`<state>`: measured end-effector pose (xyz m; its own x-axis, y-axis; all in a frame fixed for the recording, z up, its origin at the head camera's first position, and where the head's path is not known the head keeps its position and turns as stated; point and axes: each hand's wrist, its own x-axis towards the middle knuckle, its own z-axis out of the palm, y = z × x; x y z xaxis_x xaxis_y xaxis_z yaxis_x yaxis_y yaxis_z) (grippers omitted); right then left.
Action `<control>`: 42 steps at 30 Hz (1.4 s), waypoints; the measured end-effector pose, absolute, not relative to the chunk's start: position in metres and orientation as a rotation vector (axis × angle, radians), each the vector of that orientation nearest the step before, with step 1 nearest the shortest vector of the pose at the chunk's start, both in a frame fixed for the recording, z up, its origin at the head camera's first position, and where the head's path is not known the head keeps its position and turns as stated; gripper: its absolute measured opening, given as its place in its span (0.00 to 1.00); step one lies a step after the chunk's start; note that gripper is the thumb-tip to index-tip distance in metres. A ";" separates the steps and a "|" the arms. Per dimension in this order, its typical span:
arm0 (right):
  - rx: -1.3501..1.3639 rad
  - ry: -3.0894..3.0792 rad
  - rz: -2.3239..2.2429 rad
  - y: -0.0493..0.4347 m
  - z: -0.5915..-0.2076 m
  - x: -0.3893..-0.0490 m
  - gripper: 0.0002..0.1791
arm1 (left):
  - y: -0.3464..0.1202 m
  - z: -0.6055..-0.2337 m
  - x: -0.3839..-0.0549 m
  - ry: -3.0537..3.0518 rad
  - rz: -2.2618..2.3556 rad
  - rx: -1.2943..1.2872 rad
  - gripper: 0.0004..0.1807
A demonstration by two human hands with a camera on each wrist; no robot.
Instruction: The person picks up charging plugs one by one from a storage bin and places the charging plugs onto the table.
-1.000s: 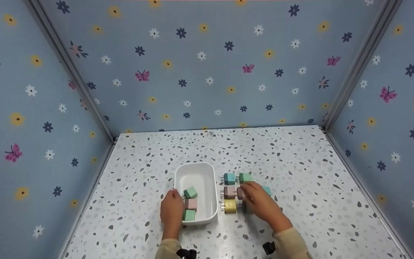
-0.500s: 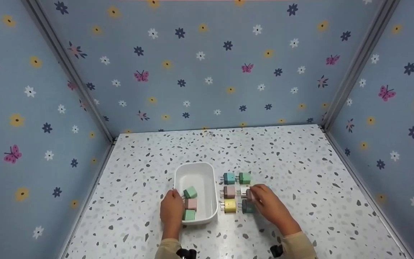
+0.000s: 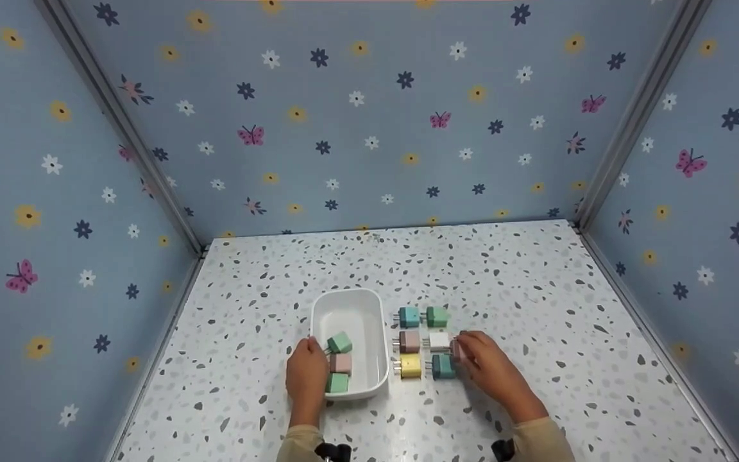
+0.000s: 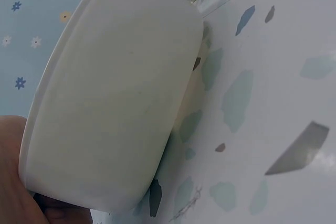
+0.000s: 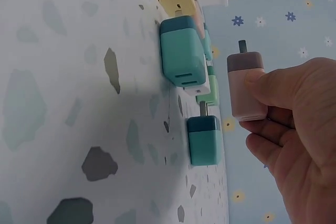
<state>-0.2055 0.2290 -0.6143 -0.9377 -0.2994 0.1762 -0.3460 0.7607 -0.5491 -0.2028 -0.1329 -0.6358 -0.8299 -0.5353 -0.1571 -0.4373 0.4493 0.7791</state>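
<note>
My left hand [image 3: 307,372] grips the left wall of a white plastic bin [image 3: 369,301]. Inside the bin lie a pink charger plug [image 3: 342,364] and two green ones. In the right wrist view, my right hand [image 5: 299,108] pinches another pink charger plug [image 5: 244,90] between thumb and fingers, off the table, prongs pointing up in that view. Two columns of plugs stand right of the bin: blue [image 3: 410,317], pink [image 3: 409,342] and yellow [image 3: 410,366] nearest it, then green [image 3: 437,316], white [image 3: 439,341] and teal [image 3: 444,366].
A further teal plug [image 5: 205,142] stands apart in the right wrist view; my right hand hides it in the head view. Flower-patterned walls [image 3: 369,128] enclose the speckled white table [image 3: 267,276] at the back and both sides.
My right hand has drawn the pink charger plug out of the right column and moved rightward with it, uncovering the white and teal plugs. The left hand and bin have stayed put.
</note>
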 end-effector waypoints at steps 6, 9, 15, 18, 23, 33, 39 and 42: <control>0.492 -2.881 0.959 0.236 -0.615 -0.206 0.24 | -0.133 -0.635 -0.204 -2.572 -1.349 0.865 0.24; 0.491 -2.868 0.961 0.239 -0.616 -0.205 0.24 | -0.134 -0.634 -0.204 -2.573 -1.338 0.856 0.23; 0.451 -2.891 0.957 0.244 -0.620 -0.204 0.22 | -0.133 -0.635 -0.204 -2.572 -1.313 0.842 0.23; 0.419 -2.928 0.980 0.246 -0.621 -0.205 0.22 | -0.133 -0.635 -0.203 -2.567 -1.290 0.831 0.23; 0.379 -2.979 1.025 0.250 -0.625 -0.207 0.22 | -0.132 -0.633 -0.203 -2.564 -1.289 0.835 0.23; 0.354 -3.005 1.047 0.258 -0.634 -0.206 0.22 | -0.131 -0.632 -0.202 -2.569 -1.308 0.870 0.23; 0.350 -3.032 1.033 0.257 -0.637 -0.207 0.23 | -0.132 -0.634 -0.203 -2.567 -1.293 0.863 0.23; 0.349 -3.033 1.031 0.257 -0.640 -0.206 0.22 | -0.132 -0.636 -0.202 -2.563 -1.297 0.849 0.23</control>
<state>-0.2063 0.2566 -0.6402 -0.9734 -0.2292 -0.0071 -0.1774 0.7724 -0.6099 -0.2020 -0.1316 -0.6360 -0.8294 -0.5457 -0.1197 -0.4196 0.4671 0.7783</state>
